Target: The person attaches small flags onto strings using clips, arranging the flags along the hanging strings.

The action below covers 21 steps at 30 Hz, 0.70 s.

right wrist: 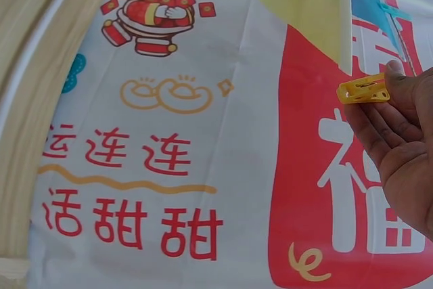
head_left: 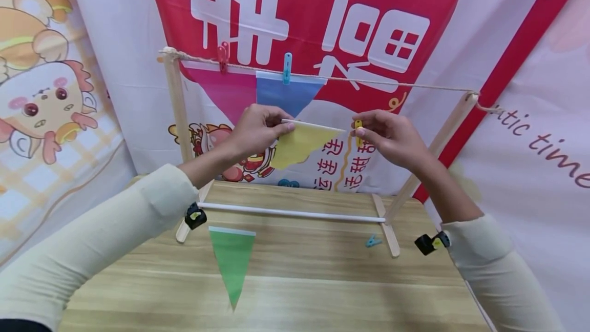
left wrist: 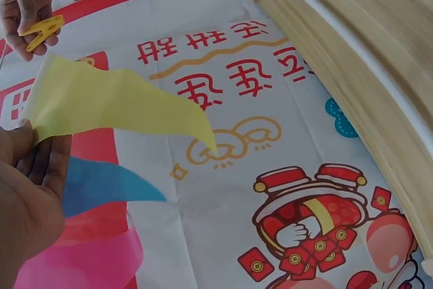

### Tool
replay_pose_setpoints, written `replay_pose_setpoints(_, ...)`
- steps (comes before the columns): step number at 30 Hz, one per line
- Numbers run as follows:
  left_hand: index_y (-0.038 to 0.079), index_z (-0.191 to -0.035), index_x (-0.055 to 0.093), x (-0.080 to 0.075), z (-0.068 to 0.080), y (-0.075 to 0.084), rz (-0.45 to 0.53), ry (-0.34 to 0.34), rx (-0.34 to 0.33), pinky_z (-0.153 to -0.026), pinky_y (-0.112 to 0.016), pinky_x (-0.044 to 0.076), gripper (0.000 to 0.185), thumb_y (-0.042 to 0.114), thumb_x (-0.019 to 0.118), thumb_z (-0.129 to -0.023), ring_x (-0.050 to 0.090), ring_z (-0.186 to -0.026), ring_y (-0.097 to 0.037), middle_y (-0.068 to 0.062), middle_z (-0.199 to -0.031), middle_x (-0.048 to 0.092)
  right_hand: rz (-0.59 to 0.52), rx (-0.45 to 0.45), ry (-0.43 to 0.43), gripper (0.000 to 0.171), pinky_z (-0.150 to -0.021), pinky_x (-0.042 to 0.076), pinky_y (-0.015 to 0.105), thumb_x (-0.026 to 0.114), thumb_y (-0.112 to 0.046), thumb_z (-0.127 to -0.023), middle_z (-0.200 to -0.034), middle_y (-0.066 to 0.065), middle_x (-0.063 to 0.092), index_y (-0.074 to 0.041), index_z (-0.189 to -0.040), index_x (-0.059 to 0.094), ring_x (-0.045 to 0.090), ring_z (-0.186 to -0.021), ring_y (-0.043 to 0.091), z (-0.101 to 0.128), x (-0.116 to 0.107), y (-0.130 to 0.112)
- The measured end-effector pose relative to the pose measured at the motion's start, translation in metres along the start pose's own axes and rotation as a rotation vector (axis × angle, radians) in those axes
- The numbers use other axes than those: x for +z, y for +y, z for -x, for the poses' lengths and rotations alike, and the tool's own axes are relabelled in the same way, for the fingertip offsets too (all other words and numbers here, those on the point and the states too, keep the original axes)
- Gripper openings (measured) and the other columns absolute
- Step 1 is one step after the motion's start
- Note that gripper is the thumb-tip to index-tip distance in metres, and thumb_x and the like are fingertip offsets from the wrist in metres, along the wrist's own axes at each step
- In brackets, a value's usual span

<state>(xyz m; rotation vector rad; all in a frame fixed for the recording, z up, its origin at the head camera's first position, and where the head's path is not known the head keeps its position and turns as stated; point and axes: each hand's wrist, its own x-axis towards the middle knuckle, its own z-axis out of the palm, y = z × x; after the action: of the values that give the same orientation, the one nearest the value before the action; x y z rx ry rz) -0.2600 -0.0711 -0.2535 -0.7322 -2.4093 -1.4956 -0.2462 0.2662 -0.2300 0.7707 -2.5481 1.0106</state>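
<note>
Two cream sleeves filled the lower corners of the head view, rising toward the middle of the frame. Between them, low on the wooden table (head_left: 322, 270), lay a green pennant (head_left: 232, 260), with a small blue peg (head_left: 373, 241) to its right. At centre, the left hand (head_left: 258, 129) pinched the top edge of a yellow pennant (head_left: 299, 142), and the right hand (head_left: 392, 137) pinched a yellow clothespin (head_left: 358, 132) just beside the pennant's free corner. Above them ran a string (head_left: 392, 82) on a wooden frame (head_left: 177, 111), carrying a pink pennant (head_left: 228, 94) and a blue pennant (head_left: 288, 95), each clipped on.

From the left wrist, the left hand (left wrist: 30, 201) sat at lower left, fingers curled on the yellow pennant (left wrist: 115, 103); the clothespin (left wrist: 40, 30) showed at upper left.

From the right wrist, the right hand (right wrist: 402, 147) at right edge pinched the clothespin (right wrist: 363, 89); the pennant (right wrist: 298, 1) lay along the top.
</note>
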Motion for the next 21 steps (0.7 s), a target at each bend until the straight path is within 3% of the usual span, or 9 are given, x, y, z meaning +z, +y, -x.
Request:
replay_pose_setpoints(11,0.007,-0.121,0.087,-0.002,-0.009,0.007,0.01,0.063,0.009,-0.09,-0.037,0.072,0.024,0.025,0.086,-0.103,0.085,-0.101,-0.023,-0.011,-0.115,0.087,0.013,-0.032,0.025,0.033,-0.09,0.064,0.015,0.079,-0.022,-0.107,-0.127,0.01,0.084,-0.01,-0.138,0.077,0.085,-0.111,0.02,-0.008,-0.009,-0.012)
replay_pose_setpoints(21,0.003,-0.121,0.086,0.0,-0.019,0.018,0.062,0.079,-0.003,-0.083,-0.028,0.07,0.025,0.021,0.085,-0.104,0.085,-0.1,-0.026,-0.015,-0.114,0.087,0.005,-0.042,0.043,0.034,-0.092,0.064,0.015,0.079,-0.023,-0.108,-0.13,0.011,0.084,-0.01,-0.139,0.077,0.084,-0.112,0.013,-0.014,-0.02,-0.025)
